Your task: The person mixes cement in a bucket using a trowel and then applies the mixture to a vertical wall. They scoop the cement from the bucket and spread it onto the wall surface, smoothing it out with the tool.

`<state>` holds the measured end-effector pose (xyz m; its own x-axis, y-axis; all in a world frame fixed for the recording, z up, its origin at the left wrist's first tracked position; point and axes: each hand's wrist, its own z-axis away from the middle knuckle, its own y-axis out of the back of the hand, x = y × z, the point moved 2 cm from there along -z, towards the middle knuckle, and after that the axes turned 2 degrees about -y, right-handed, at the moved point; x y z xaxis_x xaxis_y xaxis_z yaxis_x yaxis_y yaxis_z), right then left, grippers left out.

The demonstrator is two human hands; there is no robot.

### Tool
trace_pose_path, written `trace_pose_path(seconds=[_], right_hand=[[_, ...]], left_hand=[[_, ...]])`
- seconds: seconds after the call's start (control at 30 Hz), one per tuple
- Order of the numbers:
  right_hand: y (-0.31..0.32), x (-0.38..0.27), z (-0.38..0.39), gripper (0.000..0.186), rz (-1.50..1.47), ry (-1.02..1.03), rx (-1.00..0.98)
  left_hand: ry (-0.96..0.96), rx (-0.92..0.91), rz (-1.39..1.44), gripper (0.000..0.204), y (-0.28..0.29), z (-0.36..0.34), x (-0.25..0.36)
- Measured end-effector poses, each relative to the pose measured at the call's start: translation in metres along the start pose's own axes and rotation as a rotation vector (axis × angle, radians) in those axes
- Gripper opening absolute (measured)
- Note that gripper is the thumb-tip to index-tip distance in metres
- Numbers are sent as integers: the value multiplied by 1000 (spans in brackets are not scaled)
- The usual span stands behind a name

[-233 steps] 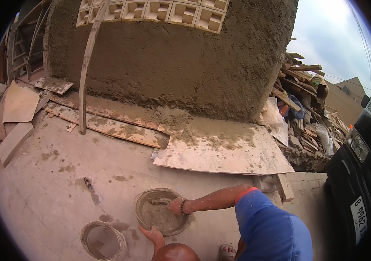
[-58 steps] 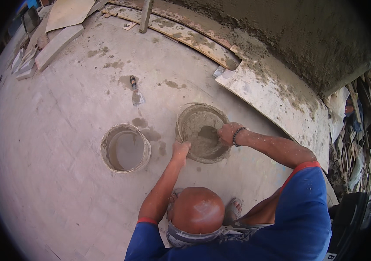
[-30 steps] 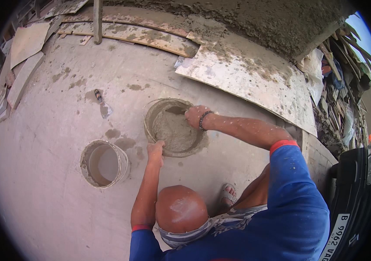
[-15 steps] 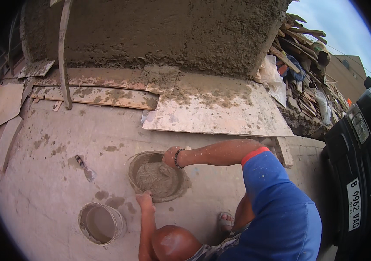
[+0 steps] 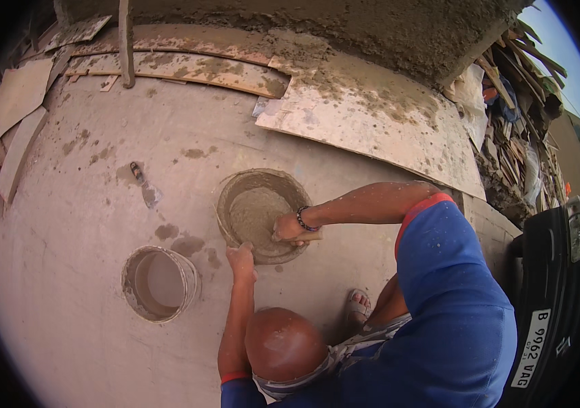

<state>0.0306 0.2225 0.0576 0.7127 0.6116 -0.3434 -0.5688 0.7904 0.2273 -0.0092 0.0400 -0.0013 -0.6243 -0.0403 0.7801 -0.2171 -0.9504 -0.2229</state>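
Neither of my hands shows in the head view. Just below me a person in a blue shirt [image 5: 453, 319] crouches, facing away from me. Their right hand [image 5: 291, 230], with a dark wristband, is closed on a wooden-handled tool at the near right rim of a round pan of grey mortar [image 5: 261, 214]. Their left hand [image 5: 241, 258] rests on the pan's near rim. A round bucket [image 5: 161, 284], smeared with mortar, stands on the concrete to the pan's left.
A small trowel [image 5: 144, 188] lies on the concrete left of the pan. A mortar-spattered board [image 5: 371, 122] leans at the foot of a rough plastered wall [image 5: 371, 27]. Scrap wood [image 5: 518, 115] is piled at the right, beside a black vehicle [image 5: 562, 272]. Tiles [image 5: 18, 102] lie at far left.
The view has tipped downward and swung. The crouching person's right hand has moved from the pan's far right rim to its near right rim. Their left hand stays on the near rim.
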Motion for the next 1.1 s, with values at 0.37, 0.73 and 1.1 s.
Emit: trace_pose_path(seconds=[0.37, 0.73, 1.1], right_hand=[[34, -8, 116, 28, 824, 298, 674], [11, -4, 104, 20, 761, 305, 716], [70, 81, 46, 42, 349, 311, 876]], left_hand=[[178, -104, -68, 39, 17, 5, 24], [-4, 70, 12, 33, -8, -30, -3], [139, 153, -60, 35, -21, 20, 35]])
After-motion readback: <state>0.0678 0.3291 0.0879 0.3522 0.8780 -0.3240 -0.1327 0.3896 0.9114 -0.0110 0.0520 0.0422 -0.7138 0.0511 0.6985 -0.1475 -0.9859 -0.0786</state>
